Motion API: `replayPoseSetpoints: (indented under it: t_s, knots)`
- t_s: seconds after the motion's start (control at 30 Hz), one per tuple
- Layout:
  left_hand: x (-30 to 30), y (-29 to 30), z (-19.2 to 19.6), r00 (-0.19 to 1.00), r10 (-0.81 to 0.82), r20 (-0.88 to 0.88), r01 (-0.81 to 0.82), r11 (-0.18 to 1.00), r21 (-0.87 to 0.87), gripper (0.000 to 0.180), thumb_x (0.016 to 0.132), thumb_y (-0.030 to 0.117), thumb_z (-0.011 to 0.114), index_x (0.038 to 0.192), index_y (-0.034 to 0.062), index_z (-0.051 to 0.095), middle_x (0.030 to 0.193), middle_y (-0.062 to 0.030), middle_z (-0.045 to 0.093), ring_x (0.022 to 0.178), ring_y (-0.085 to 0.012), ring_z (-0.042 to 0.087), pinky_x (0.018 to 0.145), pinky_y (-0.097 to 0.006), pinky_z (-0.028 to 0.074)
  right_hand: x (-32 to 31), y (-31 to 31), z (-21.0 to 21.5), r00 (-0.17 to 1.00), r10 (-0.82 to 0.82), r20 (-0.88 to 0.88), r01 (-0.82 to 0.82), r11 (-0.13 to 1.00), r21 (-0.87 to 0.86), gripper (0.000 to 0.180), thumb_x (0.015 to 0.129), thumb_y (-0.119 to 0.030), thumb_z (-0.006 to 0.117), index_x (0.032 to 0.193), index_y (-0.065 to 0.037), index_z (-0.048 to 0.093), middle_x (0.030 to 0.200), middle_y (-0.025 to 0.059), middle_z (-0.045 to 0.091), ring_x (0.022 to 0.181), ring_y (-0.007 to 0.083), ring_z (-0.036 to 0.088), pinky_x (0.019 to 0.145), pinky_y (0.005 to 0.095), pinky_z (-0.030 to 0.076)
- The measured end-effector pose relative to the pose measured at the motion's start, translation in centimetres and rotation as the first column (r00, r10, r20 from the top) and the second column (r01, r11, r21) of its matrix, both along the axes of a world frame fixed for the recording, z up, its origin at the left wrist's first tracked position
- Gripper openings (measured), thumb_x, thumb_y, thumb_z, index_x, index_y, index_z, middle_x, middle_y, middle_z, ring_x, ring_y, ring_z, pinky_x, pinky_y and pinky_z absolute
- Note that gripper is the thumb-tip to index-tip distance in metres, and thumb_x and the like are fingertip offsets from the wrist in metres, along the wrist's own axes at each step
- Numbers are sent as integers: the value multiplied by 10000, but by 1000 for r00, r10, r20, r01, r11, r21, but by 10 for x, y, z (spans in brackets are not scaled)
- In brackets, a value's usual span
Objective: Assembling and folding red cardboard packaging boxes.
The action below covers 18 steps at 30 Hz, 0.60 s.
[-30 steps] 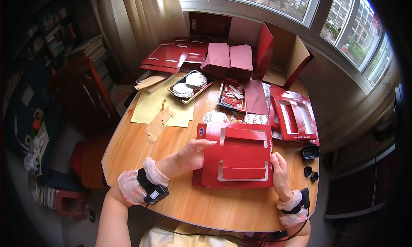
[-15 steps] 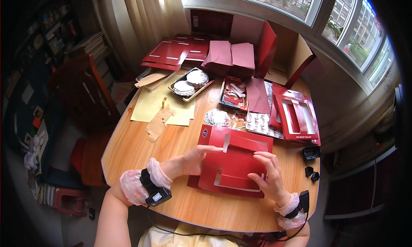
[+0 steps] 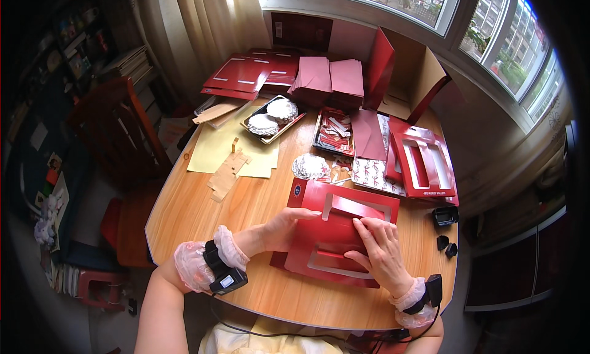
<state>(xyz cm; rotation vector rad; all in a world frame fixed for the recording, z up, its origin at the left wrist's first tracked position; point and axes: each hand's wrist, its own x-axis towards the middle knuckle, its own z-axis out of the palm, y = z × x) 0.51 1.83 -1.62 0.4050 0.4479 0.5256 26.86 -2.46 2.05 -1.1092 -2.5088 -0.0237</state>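
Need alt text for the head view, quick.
Both hands, left hand and right hand, press flat on a red die-cut cardboard sheet on a wooden table. Beyond lie more red box blanks and a tray of foil cups.

The box (image 3: 335, 240) is red card with a glossy face. The table (image 3: 203, 206) is smooth, varnished wood. The far tray (image 3: 275, 117) holds crinkled silver foil. The left sheets (image 3: 216, 146) are matt yellow paper.

Under your hands lies a flat red carton (image 3: 335, 237) with window cut-outs — matching red cartons stand right (image 3: 424, 163) and stacked far left (image 3: 246, 74).
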Motion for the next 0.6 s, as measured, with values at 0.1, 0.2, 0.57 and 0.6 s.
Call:
replayPoseSetpoints:
  t_s: [0.1,0.2,0.57,0.6]
  knots:
    - [1,-2,4,998,18,-55,-18,1000,4,514,892,278,614,1336,39,513,1327,-142,588,1200,-296,559,1056,-487,426,-2,-1,2,1000,-7,17,7,1000,17,658,805,-373,732,1318,-11,536,1195,121,521,1090,302,509,946,414,401]
    - [1,-3,6,998,3,-66,-3,1000,-2,516,885,276,620,1333,41,516,1319,-141,592,1192,-295,562,1050,-486,432,-4,-3,3,1000,-14,18,13,1000,17,649,820,-380,716,1304,10,528,1186,113,516,1079,272,517,943,406,399]
    - [2,-5,9,984,-70,-163,77,996,35,504,883,249,620,1328,28,529,1290,-123,611,1163,-258,585,1031,-445,454,-6,-5,2,1000,-7,13,7,1000,-4,643,742,-333,782,1241,-8,538,1132,110,519,1039,273,522,920,399,399]
    - [2,-5,9,980,-95,-173,105,993,47,502,887,242,617,1331,26,526,1285,-119,614,1153,-251,592,1024,-431,462,-7,-6,3,1000,-8,12,8,1000,-4,643,742,-333,782,1241,-8,538,1132,110,519,1039,273,522,920,399,399]
